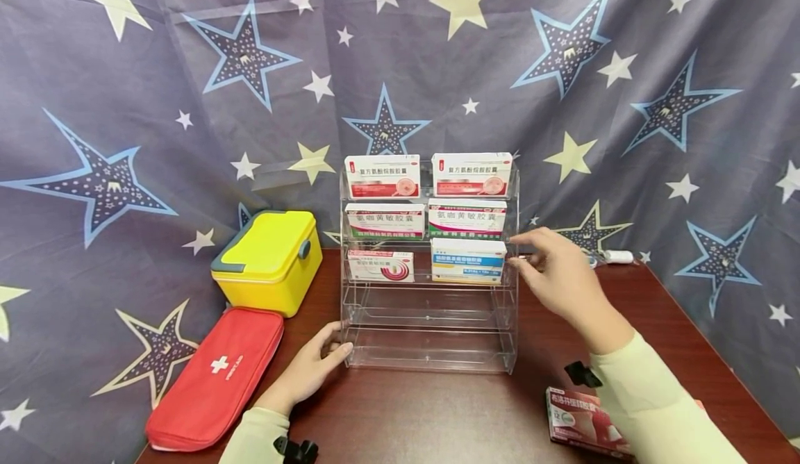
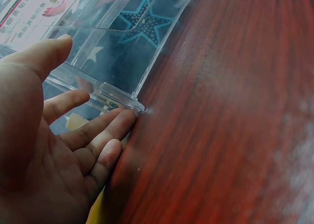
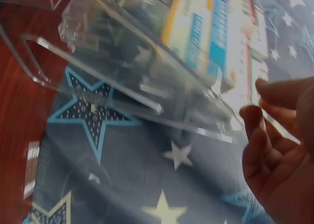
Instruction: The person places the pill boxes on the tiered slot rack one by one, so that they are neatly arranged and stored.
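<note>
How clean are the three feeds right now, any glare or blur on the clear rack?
Head view: evenly lit and sharp; the clear rack and its boxes read well. Left wrist view: left hand close and soft, pale sheen on the wooden table. Right wrist view: tilted, rack edges smeared with reflections, right hand blurred.

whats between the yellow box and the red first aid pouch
Nothing: in the head view the yellow box stands right behind the red pouch, with only a thin strip of bare table between.

bg: star-print curtain [image 1: 187, 137] behind & both sides of table | furn: dark red wood table [image 1: 437, 415] | light: even, indoor
</note>
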